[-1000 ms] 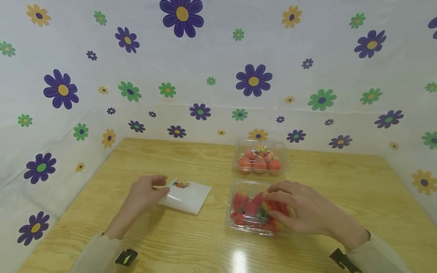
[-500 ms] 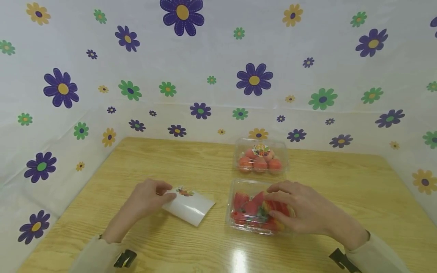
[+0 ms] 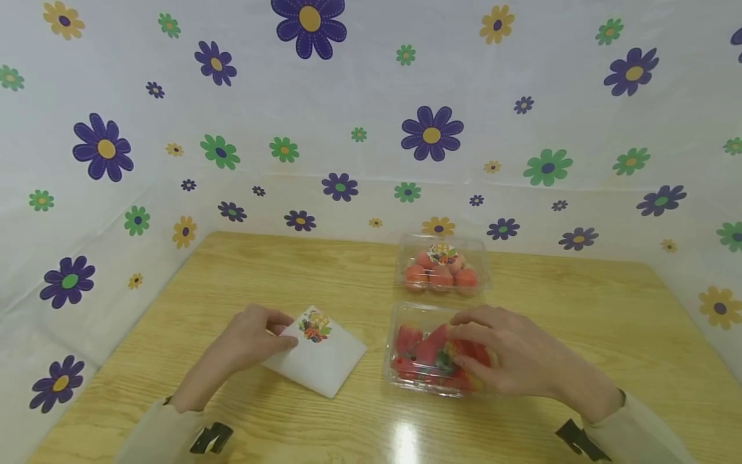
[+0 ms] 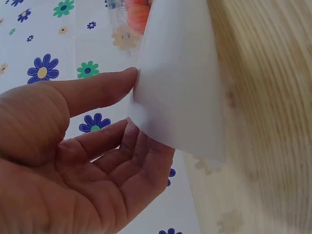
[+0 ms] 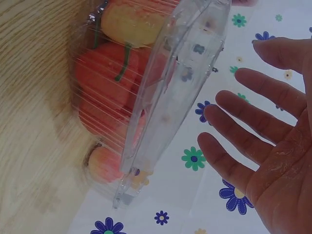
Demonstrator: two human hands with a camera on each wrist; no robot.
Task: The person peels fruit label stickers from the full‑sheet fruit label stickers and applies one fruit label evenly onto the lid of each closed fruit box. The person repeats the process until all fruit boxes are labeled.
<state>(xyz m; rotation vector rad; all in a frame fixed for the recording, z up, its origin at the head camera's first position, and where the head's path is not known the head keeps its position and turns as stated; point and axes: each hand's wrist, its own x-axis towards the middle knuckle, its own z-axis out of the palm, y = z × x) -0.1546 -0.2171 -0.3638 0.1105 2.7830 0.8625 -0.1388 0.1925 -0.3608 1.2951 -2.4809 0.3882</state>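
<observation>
My left hand pinches the left edge of a white sheet that bears a round fruit-picture sticker. In the left wrist view the sheet bends to a curve, with the thumb on one face and the fingers on the other. Over the right side of a clear plastic box hovers my right hand, its fingers spread and holding nothing in the right wrist view. Inside that box are red fruits, strawberries among them. The box's lid carries no visible sticker.
Behind the strawberry box stands a second clear box of round peach-coloured fruits, with a fruit sticker on its lid. The wooden table meets a flower-patterned sheet at the back and sides.
My left hand has come slightly nearer with the white sheet, which has tilted and turned so that the sticker faces me more fully. The right hand and both boxes have hardly moved.
</observation>
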